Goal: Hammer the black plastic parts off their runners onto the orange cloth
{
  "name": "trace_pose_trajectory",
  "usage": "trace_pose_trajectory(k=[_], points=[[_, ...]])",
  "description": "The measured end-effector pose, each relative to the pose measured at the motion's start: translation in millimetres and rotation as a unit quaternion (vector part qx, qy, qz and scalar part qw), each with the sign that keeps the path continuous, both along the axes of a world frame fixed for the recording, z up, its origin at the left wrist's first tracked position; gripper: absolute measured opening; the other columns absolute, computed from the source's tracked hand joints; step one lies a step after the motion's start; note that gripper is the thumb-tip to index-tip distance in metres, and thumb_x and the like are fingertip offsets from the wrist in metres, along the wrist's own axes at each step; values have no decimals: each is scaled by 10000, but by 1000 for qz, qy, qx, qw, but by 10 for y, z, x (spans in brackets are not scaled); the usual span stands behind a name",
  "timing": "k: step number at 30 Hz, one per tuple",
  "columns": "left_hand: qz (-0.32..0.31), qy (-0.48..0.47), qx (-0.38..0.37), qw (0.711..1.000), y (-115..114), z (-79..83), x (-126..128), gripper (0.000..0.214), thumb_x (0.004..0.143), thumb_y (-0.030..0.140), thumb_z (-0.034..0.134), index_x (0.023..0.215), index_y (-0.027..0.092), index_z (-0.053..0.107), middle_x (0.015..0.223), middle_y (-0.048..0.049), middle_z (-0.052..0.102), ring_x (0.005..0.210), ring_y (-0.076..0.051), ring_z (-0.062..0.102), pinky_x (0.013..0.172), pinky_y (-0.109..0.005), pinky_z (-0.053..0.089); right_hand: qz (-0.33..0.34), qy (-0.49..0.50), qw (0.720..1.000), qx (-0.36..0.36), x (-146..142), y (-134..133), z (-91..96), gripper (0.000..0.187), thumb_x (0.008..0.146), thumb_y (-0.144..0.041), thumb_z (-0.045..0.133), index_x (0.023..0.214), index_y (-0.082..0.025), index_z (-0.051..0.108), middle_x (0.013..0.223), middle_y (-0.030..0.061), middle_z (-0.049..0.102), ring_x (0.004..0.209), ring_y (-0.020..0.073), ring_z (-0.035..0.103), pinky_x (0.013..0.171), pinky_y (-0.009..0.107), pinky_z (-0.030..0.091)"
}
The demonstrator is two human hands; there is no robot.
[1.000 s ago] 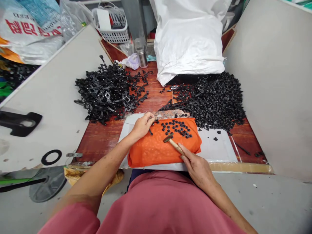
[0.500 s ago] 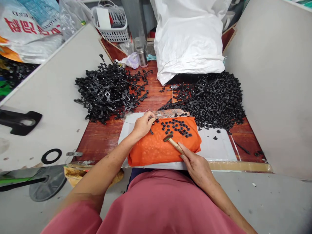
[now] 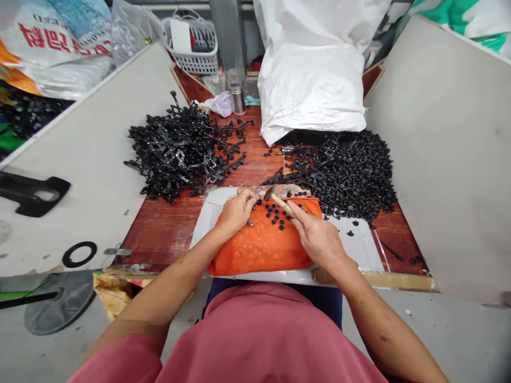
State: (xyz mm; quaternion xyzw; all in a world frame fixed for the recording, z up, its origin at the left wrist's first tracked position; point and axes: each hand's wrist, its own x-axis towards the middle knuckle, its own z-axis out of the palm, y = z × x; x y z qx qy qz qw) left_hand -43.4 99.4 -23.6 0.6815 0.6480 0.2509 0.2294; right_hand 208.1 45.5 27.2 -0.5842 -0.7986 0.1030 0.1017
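My right hand (image 3: 317,236) grips the wooden handle of a small hammer (image 3: 277,198), whose head hovers over the far edge of an orange cloth pad (image 3: 259,247). My left hand (image 3: 236,211) rests on the pad's far left corner, its fingers pinched on a small black part I can barely see. Several small black round pieces (image 3: 276,214) lie scattered on the pad between the two hands. A worn stone slab (image 3: 279,189) lies just beyond the pad.
A heap of black strip-like parts (image 3: 179,151) lies at the left of the red wooden table (image 3: 159,231), a heap of black round parts (image 3: 347,170) at the right. A white sack (image 3: 315,69), a basket (image 3: 194,45) and a metal flask (image 3: 238,99) stand behind. Grey boards flank both sides.
My right hand has moved forward and left with the hammer, bringing its head from the pad's middle to the far edge near my left hand. The view has shifted slightly.
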Motion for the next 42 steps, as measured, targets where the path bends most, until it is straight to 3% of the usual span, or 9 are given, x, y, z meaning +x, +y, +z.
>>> trace_pose_trajectory(k=[6, 11, 15, 20, 26, 32, 34, 38, 42], points=[[-1, 36, 9, 999, -11, -18, 25, 148, 1009, 261, 511, 1020, 243, 657, 919, -27, 745, 847, -219, 675, 849, -319, 421, -3, 56, 998, 29, -105, -25, -70, 562, 1054, -254, 459, 1605, -350, 406, 1233, 42, 768, 920, 203, 756, 736, 290, 589], [12, 83, 6, 996, -36, -34, 43, 179, 1023, 254, 487, 1077, 227, 656, 910, -54, 747, 828, -239, 682, 885, -358, 412, -3, -44, 999, -11, -212, -30, -112, 561, 1030, -263, 528, 1582, -331, 458, 968, 55, 802, 756, 215, 749, 692, 303, 586], [18, 115, -18, 993, -52, -9, 79, 211, 1041, 257, 456, 1132, 211, 640, 987, -84, 759, 907, -263, 702, 917, -385, 402, -4, -44, 999, 15, -247, 2, -62, 563, 1070, -282, 436, 1628, -301, 369, 1079, 80, 792, 858, 205, 752, 755, 285, 577], [29, 168, -45, 984, -50, 64, 121, 246, 1062, 267, 403, 1182, 218, 612, 1028, -88, 758, 971, -268, 712, 912, -376, 414, 9, -142, 988, -52, -276, 92, 48, 569, 1060, -339, 453, 1624, -331, 373, 970, 64, 802, 767, 231, 744, 668, 296, 553], [22, 198, -59, 978, -50, 83, 134, 257, 1071, 283, 369, 1202, 225, 582, 1016, -84, 750, 946, -272, 717, 890, -373, 433, -11, -44, 999, 9, -261, 51, 15, 564, 1095, -302, 334, 1657, -283, 300, 1175, 91, 771, 919, 211, 734, 763, 279, 549], [32, 176, -65, 982, -47, 77, 97, 251, 1061, 270, 351, 1184, 236, 567, 949, -79, 729, 882, -268, 707, 854, -375, 447, 23, -132, 988, -74, -338, 23, -5, 542, 1065, -352, 445, 1606, -337, 410, 879, 61, 789, 739, 220, 735, 684, 300, 527], [-3, 126, -66, 990, -44, 99, 12, 229, 1047, 263, 369, 1189, 236, 546, 945, -66, 714, 874, -257, 697, 830, -358, 458, 19, -125, 988, -85, -347, 58, 29, 535, 1074, -363, 420, 1608, -350, 402, 929, 73, 799, 784, 238, 747, 702, 320, 532], [-144, 10, -65, 987, -24, 153, -233, 227, 948, 224, 500, 1171, 237, 539, 1011, -30, 686, 857, -204, 656, 800, -307, 474, 24, -71, 992, -100, -292, 117, 79, 519, 1077, -344, 409, 1596, -356, 428, 1061, 77, 806, 883, 257, 760, 762, 345, 550], [-237, -6, -64, 969, -7, 202, -406, 292, 902, 175, 502, 1160, 252, 614, 1002, 1, 684, 837, -172, 624, 827, -293, 479, 12, 18, 997, -75, -108, 75, 131, 522, 1070, -326, 424, 1591, -356, 438, 1197, 65, 785, 964, 264, 763, 788, 342, 563]])
